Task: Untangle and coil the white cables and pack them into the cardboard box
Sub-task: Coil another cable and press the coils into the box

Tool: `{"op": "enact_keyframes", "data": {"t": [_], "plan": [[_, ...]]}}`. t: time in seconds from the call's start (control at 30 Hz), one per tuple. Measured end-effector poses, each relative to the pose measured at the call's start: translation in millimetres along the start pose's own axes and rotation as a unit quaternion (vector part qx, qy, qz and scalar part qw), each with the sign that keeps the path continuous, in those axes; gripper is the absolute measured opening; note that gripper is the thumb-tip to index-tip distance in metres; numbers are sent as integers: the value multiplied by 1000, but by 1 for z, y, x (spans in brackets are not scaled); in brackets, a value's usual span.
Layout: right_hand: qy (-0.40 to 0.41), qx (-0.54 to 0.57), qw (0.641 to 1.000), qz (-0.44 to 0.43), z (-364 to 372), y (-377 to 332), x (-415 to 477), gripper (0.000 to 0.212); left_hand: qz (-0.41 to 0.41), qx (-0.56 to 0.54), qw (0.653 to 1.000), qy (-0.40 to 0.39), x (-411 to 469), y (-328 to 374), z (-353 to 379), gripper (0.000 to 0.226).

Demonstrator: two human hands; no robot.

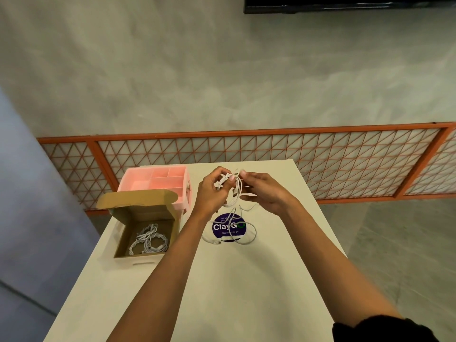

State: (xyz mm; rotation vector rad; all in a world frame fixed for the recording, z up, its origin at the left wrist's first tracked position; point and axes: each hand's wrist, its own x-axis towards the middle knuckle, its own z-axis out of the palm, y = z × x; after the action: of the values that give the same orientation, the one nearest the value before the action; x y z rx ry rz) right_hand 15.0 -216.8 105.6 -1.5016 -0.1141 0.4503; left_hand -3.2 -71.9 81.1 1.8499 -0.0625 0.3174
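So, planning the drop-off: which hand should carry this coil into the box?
Probably left: the left hand grips the coil, and the cardboard box sits left of it. The right hand pinches a strand.

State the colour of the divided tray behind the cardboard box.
The tray is pink, seen in head view.

Half-coiled white cable (235,191) raised, loose loops trailing below; coiled cables (148,241) lie inside open cardboard box (138,201).
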Motion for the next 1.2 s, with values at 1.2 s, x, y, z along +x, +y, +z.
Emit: {"op": "enact_keyframes", "data": {"t": [1.2], "plan": [[-3,-297,946,-130,3,-22,-15,14,-21,-75,995,56,4,-18,-10,18]]}}
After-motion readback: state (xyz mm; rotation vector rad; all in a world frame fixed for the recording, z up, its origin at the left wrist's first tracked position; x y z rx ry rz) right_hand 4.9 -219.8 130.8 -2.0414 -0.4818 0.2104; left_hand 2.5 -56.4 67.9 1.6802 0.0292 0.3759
